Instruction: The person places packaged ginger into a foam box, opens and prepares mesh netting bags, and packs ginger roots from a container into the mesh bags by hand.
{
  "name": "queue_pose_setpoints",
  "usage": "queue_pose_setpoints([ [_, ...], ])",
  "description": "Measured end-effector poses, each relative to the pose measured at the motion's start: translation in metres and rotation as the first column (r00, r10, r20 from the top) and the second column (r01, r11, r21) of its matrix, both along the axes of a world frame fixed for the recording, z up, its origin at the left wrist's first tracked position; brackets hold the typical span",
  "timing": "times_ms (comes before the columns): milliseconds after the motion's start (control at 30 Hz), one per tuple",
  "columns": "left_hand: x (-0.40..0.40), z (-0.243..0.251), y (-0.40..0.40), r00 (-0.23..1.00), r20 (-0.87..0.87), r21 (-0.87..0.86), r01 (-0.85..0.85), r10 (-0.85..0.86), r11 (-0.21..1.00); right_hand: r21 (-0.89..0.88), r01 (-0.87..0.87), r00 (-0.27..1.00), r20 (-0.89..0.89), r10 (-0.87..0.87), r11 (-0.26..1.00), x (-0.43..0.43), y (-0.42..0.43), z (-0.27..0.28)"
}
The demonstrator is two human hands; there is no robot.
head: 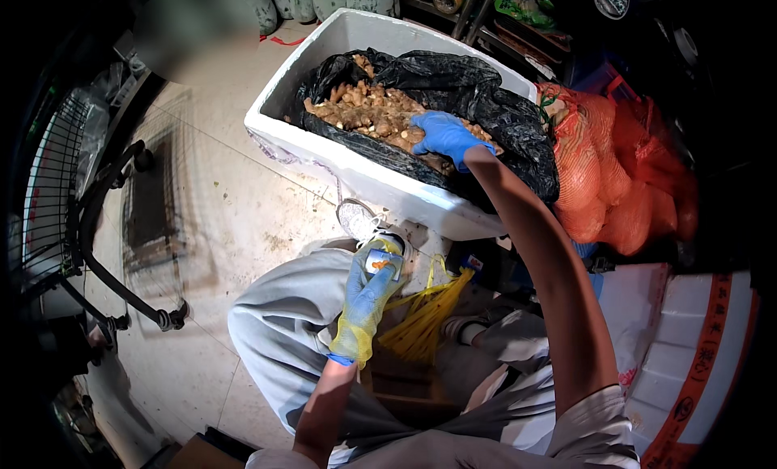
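Note:
My right hand (444, 135), in a blue glove, rests on a heap of ginger roots (379, 114). Its thumb and fingers are apart over the roots; whether they grip a piece does not show. Around the ginger, a black plastic bag (449, 74) lines a white foam box (291, 80). Over my gloved left hand (364, 305) a yellow mesh bag (355, 338) is drawn like a sleeve. A label (382, 264) with an orange picture covers its fingertip end, so the finger pose is unclear. More yellow mesh bags (419, 323) hang in a bunch between my legs.
Red mesh sacks (589, 159) stand against the box's right end. White cartons (680, 329) with orange printed tape are at lower right. A wire cart (51, 184) with a black frame stands at left. Pale green gourds (300, 1) lie beyond the box.

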State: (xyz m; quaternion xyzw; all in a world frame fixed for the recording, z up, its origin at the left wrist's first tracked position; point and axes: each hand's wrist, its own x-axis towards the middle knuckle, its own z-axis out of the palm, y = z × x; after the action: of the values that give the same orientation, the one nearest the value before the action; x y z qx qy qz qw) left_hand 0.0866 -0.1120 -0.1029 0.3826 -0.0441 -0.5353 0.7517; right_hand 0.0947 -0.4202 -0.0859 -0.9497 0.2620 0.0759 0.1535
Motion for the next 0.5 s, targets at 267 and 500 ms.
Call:
queue_pose_setpoints([
  [267,0.016,0.019,0.01,0.993,-0.025,-0.094,0.109,-0.111,0.99,0.496,0.277,0.777,0.388,-0.496,0.823,-0.038,-0.027,0.055],
  [500,0.011,0.036,0.004,0.994,0.017,-0.13,0.11,-0.109,0.985,0.952,-0.033,0.505,0.278,-0.817,0.304,-0.112,0.04,0.127],
])
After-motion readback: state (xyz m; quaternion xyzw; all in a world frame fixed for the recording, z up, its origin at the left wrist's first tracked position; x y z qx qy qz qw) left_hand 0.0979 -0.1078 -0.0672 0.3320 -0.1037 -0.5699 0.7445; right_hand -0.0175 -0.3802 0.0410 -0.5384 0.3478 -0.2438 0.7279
